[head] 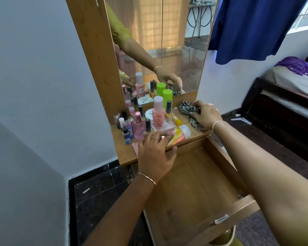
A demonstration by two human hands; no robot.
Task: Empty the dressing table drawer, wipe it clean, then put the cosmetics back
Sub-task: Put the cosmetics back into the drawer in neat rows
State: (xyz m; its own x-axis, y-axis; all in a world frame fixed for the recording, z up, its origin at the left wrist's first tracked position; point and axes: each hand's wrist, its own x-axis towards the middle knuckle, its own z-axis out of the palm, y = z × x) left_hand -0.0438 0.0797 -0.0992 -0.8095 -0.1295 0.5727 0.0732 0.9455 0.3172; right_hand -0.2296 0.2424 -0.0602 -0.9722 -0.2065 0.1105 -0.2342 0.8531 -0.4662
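Legibly, pink bottle (pixel 158 112) shows "3", white jar (pixel 150 114) "NAIL"

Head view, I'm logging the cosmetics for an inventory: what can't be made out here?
All in the head view:
Small bottles: labels too small and blurred to read.
Tube: one end hidden under the left hand; grip or mere touch unclear.
Cloth: partly covered by the right hand gripping it.
Drawer: right side behind the right forearm, near corner cut off by the bottom edge.
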